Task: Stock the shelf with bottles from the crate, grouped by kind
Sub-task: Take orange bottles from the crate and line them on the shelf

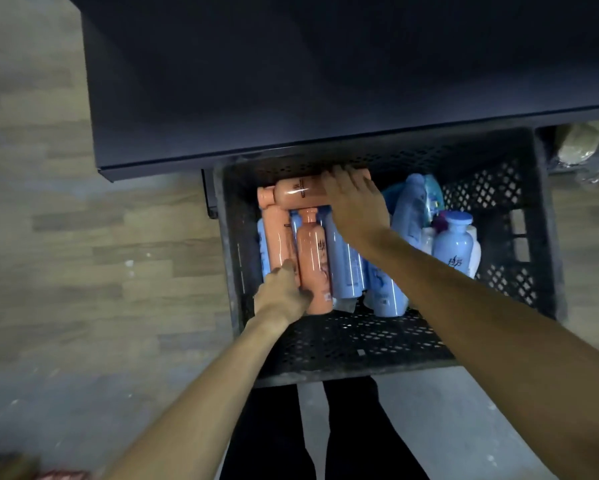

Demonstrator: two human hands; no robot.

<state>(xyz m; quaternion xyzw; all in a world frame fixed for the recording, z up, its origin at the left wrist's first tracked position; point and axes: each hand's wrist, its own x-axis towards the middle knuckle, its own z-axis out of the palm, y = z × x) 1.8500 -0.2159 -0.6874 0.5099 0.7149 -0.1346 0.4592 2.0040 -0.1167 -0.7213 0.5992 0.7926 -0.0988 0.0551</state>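
- Crate (360,344), black and perforated, sits at centre frame. Its far rim is tucked under the dark shelf (325,81) that fills the upper frame.
- Left side of crate: three peach bottles. One lies crosswise (298,194) along the far wall; two lie lengthwise (313,261) below it, caps pointing up-frame.
- Centre and right: pale blue bottles (346,265) lying beside the peach ones; another blue bottle (453,242) stands upright toward the right wall.
- Left hand (284,292), lower left of the crate: fingers curl round the base of the lengthwise peach bottles. Whether it has one or both, cannot tell.
- Right hand (355,202), upper centre: laid over the right end of the crosswise bottle, fingers bent down across it. Full closure not visible.
- Judgement: step is pulling out peach bottles as one kind. Lift the crosswise one first, since its cap end touches the caps of the lengthwise pair.
- Clearance: the shelf's front edge overhangs the far crate wall, so draw bottles down-frame before raising them.
- Open room lies over the wooden floor (66,254) at left.
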